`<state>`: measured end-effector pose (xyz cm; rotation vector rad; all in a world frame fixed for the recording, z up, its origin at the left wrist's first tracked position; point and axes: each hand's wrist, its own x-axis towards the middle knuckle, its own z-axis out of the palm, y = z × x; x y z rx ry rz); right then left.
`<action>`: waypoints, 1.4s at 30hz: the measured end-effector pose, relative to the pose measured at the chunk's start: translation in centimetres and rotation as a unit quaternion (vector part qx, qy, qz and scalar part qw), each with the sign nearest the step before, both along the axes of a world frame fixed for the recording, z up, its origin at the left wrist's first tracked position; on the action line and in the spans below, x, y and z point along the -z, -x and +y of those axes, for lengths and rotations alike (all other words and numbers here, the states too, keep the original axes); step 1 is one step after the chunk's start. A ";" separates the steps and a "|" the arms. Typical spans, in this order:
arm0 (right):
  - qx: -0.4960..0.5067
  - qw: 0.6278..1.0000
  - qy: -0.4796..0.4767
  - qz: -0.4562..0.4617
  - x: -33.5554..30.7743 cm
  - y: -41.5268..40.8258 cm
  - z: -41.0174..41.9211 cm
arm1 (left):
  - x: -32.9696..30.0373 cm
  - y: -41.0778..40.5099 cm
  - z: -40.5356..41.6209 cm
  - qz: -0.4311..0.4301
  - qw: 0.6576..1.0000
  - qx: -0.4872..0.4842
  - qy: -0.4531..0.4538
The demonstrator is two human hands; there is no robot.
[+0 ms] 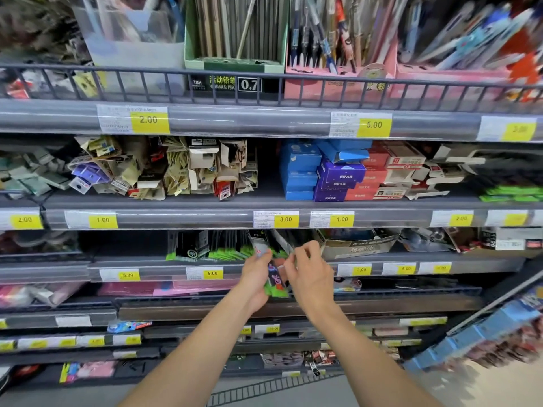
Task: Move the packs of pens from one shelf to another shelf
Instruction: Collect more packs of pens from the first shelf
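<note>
Her left hand (255, 277) grips a bunch of green-edged pen packs (276, 284) just below the shelf (164, 264). The right hand (308, 274) pinches their top edge, fingers curled.

The shelves (164, 205) look like matt grey painted metal, edged with a glossy clear plastic strip (235, 121) over paper price labels (150, 120). The packs of pens (276, 282) are shiny plastic film. At far right sits a dull brown cardboard box (357, 245), its surface rough
</note>
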<state>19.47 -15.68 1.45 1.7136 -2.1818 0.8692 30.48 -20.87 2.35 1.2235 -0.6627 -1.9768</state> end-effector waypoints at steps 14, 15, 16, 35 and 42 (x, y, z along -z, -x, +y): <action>-0.213 0.976 0.039 -0.004 2.0 -0.4 4.4 | 0.7 -0.1 0.0 0.076 0.994 0.070 -0.039; -0.229 0.972 0.047 -0.016 2.1 -0.1 4.5 | 0.7 -0.4 0.0 0.066 0.995 0.063 -0.034; -0.227 0.972 0.047 -0.043 2.3 0.3 4.5 | 0.7 -0.6 0.0 0.063 0.996 0.056 -0.029; 0.055 0.971 -0.211 -0.097 2.9 5.7 -3.2 | 0.9 -3.3 0.2 0.044 0.999 0.003 0.014; 0.075 0.985 -0.150 -0.036 2.5 6.0 -2.1 | 1.2 -2.1 0.1 0.037 0.999 0.018 0.008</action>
